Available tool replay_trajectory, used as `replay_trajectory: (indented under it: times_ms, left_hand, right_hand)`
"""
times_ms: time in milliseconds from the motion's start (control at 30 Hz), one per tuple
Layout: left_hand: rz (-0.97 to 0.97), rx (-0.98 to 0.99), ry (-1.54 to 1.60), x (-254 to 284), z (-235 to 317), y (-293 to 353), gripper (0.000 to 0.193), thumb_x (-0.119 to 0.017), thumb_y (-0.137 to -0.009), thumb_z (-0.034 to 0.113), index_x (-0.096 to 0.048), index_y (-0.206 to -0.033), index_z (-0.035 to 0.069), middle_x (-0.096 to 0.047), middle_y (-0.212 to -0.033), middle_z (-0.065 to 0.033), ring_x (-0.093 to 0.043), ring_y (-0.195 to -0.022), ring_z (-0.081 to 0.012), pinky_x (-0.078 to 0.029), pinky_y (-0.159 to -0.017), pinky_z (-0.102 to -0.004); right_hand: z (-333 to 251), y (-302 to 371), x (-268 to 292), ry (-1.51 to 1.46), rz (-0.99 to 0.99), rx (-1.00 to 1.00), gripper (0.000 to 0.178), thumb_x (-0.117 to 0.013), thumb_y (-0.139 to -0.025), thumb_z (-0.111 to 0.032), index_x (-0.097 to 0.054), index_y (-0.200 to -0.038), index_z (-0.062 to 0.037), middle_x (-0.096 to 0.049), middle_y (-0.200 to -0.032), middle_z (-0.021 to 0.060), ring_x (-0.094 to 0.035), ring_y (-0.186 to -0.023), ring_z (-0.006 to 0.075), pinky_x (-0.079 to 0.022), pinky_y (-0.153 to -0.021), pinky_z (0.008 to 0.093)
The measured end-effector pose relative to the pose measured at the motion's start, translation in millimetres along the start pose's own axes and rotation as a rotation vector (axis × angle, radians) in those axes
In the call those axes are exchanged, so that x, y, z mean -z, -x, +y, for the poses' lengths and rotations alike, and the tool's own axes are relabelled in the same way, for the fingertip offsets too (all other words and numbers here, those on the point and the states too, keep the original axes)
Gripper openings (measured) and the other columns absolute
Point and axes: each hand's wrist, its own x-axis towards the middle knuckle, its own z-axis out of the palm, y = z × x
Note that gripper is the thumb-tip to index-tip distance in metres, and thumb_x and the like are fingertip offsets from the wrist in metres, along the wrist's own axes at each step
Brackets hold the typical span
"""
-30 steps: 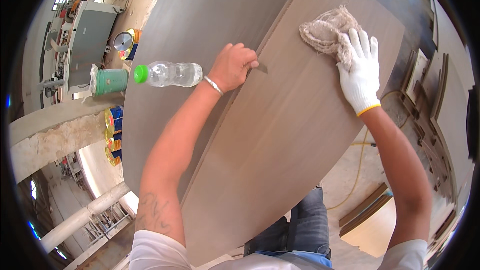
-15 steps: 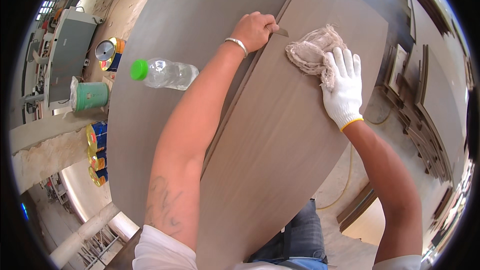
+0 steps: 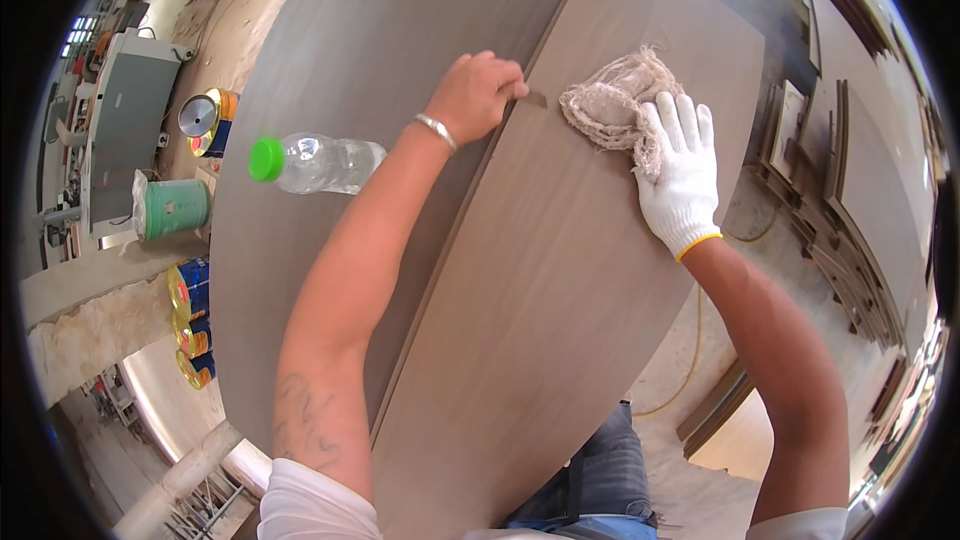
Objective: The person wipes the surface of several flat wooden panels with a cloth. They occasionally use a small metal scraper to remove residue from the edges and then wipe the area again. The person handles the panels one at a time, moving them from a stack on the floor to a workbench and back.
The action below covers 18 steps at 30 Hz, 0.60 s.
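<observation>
The left arm reaches far and rightward, bare, a metal bangle at its wrist; the left hand [image 3: 478, 92] curls into a loose fist, fingertips pinched. The right hand [image 3: 678, 172], in a white glove, lies palm-down, fingers extended forward.

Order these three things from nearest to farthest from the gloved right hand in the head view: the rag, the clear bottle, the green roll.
1. Rag: under the fingers of the right hand, on the board.
2. Clear bottle: lying to the left, beyond the left hand.
3. Green roll: farthest left, off the board.
</observation>
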Motion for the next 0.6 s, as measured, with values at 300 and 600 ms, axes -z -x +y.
replay_trajectory:
  times_ms: [300,600]
  left_hand:
    - [0.001,0.025,-0.025,-7.5,-5.7,-25.4,0.014,-0.068,-0.097,0.017,-0.069,-0.087,0.007,-0.061,-0.075,-0.0102,-0.061,-0.084,-0.0335,-0.049,-0.076,-0.0465]
    - [-0.065,-0.026,-0.027,16.5,30.9,63.9,0.015,-0.07,-0.093,0.01,-0.063,-0.08,0.008,-0.062,-0.076,-0.0062,-0.057,-0.079,-0.0285,-0.042,-0.074,-0.0405]
  right_hand:
    - [0.9,1.0,-5.2,0.01,0.037,0.025,0.057,-0.071,-0.083,-0.012,-0.059,-0.138,-0.0036,-0.055,-0.145,0.0189,-0.044,-0.14,0.0401,-0.029,-0.124,0.0562]
    - [5.7,6.7,-9.0,0.055,0.028,0.029,0.058,-0.071,-0.085,-0.016,-0.059,-0.14,-0.0042,-0.054,-0.15,0.0187,-0.043,-0.143,0.0403,-0.028,-0.125,0.0564]
